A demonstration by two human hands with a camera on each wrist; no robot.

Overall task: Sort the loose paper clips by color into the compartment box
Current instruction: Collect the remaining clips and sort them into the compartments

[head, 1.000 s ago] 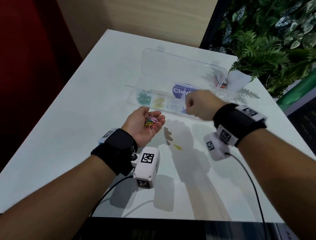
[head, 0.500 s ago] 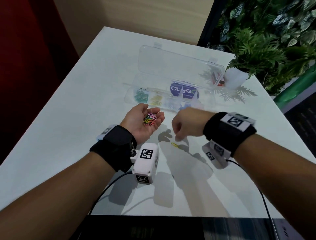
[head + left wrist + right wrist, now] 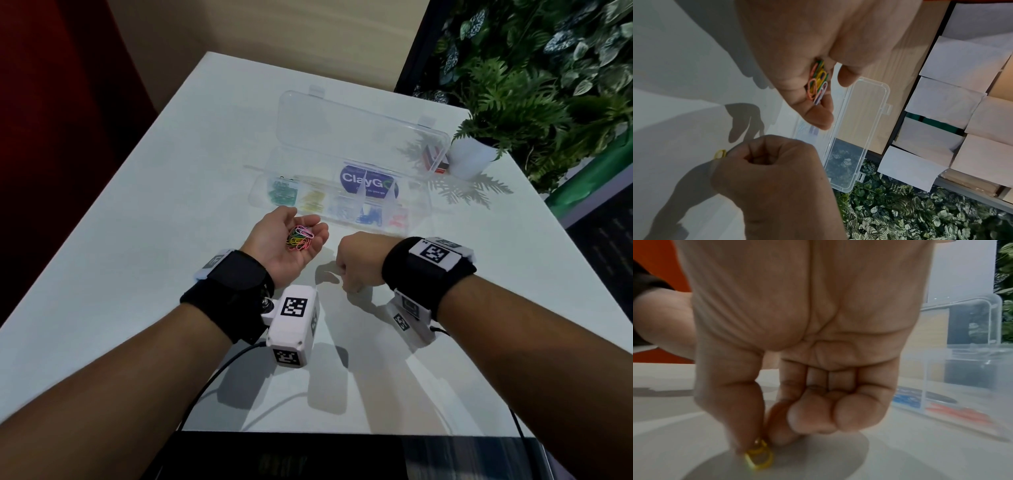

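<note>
From the head view I see my left hand [image 3: 286, 245] palm up above the white counter [image 3: 137, 274], cupping a heap of mixed paper clips [image 3: 300, 237]. My right hand [image 3: 359, 262] is knuckles-up just beside it, fingers curled down to the counter. Beyond both lies the open compartment box [image 3: 342, 205], with green, yellow, blue and pink clips in separate compartments.

In the left wrist view, the grip of that hand is loosely curled round the clips [image 3: 818, 81], and a yellow clip [image 3: 720, 154] peeks out at my right fingertips.

In the right wrist view, thumb and forefinger pinch the yellow clip [image 3: 759, 457] against the counter.
</note>
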